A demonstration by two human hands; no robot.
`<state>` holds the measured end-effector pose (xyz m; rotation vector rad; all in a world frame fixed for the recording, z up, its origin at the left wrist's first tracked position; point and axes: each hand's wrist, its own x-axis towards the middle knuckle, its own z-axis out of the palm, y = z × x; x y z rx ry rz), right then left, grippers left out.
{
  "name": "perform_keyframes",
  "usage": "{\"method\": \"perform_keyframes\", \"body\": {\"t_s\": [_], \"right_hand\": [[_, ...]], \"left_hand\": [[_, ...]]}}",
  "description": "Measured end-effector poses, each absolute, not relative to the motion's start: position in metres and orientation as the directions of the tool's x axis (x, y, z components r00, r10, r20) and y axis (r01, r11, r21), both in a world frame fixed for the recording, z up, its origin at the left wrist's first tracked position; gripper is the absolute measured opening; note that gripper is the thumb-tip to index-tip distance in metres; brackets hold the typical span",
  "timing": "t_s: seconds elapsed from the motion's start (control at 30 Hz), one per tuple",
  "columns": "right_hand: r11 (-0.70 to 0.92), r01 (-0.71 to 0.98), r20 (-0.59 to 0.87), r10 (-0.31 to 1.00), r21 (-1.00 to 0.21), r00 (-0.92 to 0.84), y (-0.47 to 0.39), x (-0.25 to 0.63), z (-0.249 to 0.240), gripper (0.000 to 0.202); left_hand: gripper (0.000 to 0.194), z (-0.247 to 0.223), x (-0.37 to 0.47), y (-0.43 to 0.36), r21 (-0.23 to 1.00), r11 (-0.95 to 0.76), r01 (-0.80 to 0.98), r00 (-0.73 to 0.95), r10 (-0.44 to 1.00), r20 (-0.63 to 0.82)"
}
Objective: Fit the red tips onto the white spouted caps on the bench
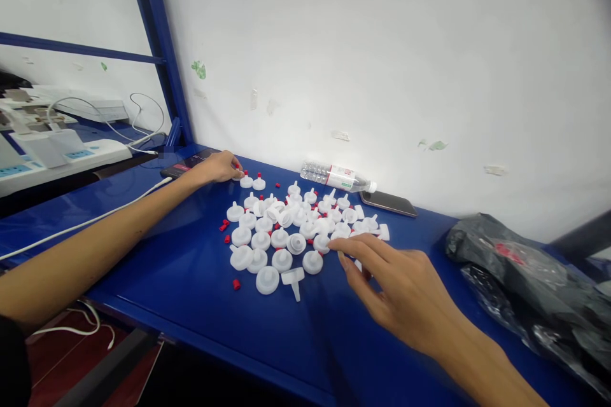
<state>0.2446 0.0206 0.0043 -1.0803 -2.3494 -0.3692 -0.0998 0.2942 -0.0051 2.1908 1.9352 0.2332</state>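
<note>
My left hand [220, 166] is at the back left of the blue table, its fingers closed on a white nozzle cap [237, 174] that they partly cover. Beside it stand two white nozzle caps [259, 182] with red tips, upright in a short row. A loose pile of white nozzle caps [279, 238] spreads across the middle, some upright and some tipped over. Small red tip covers [236, 284] lie among and around them. At the pile's right edge hovers my right hand [394, 276], thumb and index finger apart, with nothing visible between them.
A water bottle [337, 176] lies against the wall, with a phone [389, 203] next to it. To the right is a dark plastic bag [520, 280]. A white cable [90, 224] crosses the left side, near a dark flat box [184, 165] and a power strip [90, 159].
</note>
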Motion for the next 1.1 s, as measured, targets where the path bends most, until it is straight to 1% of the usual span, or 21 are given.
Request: {"method": "perform_keyframes", "body": {"t_s": [0.2,0.23,0.3,0.37,0.43,0.53,0.63,0.77,0.9,1.0,1.1], "right_hand": [[0.628,0.777,0.561,0.628,0.044,-0.54,0.021,0.245,0.004,0.025],[0.626,0.779,0.561,0.63,0.044,-0.538,0.021,0.245,0.004,0.025],[0.623,0.781,0.558,0.633,0.046,-0.537,0.022,0.246,0.004,0.024],[0.626,0.778,0.555,0.629,0.054,-0.545,0.022,0.246,0.004,0.023],[0.631,0.774,0.554,0.624,0.059,-0.551,0.023,0.246,0.004,0.022],[0.634,0.771,0.556,0.62,0.059,-0.553,0.023,0.245,0.004,0.022],[0.641,0.766,0.548,0.623,0.052,-0.558,0.023,0.246,0.003,0.021],[0.635,0.77,0.527,0.637,0.055,-0.563,0.024,0.246,0.002,0.022],[0.642,0.759,0.485,0.632,0.109,-0.605,0.025,0.243,0.0,0.024],[0.675,0.726,0.413,0.629,0.132,-0.659,0.027,0.24,-0.005,0.035],[0.702,0.702,0.361,0.627,0.121,-0.69,0.028,0.239,-0.011,0.042]], "left_hand": [[0.031,0.003,-0.098,0.288,0.241,-0.107,0.965,0.108,0.994,0.008],[0.031,0.004,-0.096,0.286,0.241,-0.104,0.965,0.098,0.995,0.034],[0.032,0.006,-0.091,0.28,0.247,-0.115,0.962,0.085,0.988,0.13],[0.031,0.009,-0.083,0.272,0.257,-0.177,0.95,0.109,0.96,0.259],[0.027,0.011,-0.074,0.263,0.259,-0.292,0.921,0.184,0.911,0.37],[0.029,0.012,-0.06,0.248,0.224,-0.489,0.843,0.351,0.816,0.46],[0.033,0.012,-0.05,0.236,0.183,-0.637,0.749,0.512,0.731,0.45],[0.033,0.012,-0.042,0.223,0.179,-0.721,0.669,0.647,0.684,0.337],[0.03,0.012,-0.036,0.212,0.167,-0.738,0.653,0.691,0.672,0.266],[0.03,0.011,-0.032,0.209,0.156,-0.741,0.653,0.698,0.669,0.256],[0.033,0.01,-0.031,0.209,0.153,-0.745,0.65,0.702,0.665,0.255]]}}
